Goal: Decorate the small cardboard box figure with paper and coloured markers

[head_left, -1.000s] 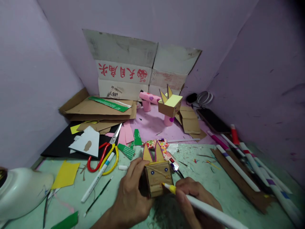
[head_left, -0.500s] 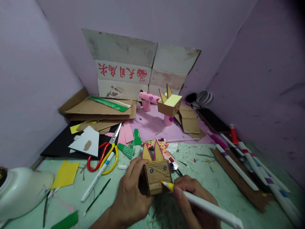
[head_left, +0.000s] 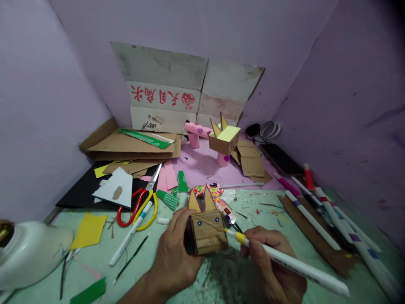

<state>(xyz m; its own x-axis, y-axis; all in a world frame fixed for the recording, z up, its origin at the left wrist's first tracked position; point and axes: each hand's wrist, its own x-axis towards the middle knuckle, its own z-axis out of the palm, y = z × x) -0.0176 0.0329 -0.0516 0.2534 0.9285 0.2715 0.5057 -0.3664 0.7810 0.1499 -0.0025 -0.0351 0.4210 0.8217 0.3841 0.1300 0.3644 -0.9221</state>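
Observation:
My left hand point(head_left: 179, 249) grips a small brown cardboard box point(head_left: 209, 236) by its left side. Two pointed yellow ears with dark edges rise from the box's top, and two blue eyes are on its front. In my right hand point(head_left: 272, 261) is a white marker point(head_left: 306, 270) with a yellow collar and an orange-looking tip. That tip is at the right edge of the box's face; whether it touches cannot be made out. Behind the box lies a flower-patterned glue gun point(head_left: 218, 196), partly hidden by the ears.
Scissors point(head_left: 147, 198) with red and yellow handles and a white marker point(head_left: 130, 234) lie left. Several markers point(head_left: 311, 219) rest right on a cardboard strip. Farther back stands a pink tube figure point(head_left: 196, 128) with an eared box head point(head_left: 224, 139). A white jar point(head_left: 34, 253) is front left.
My right hand has moved the marker right and slightly up, from the middle of the box's face to its right edge. The box has shifted slightly in my left hand.

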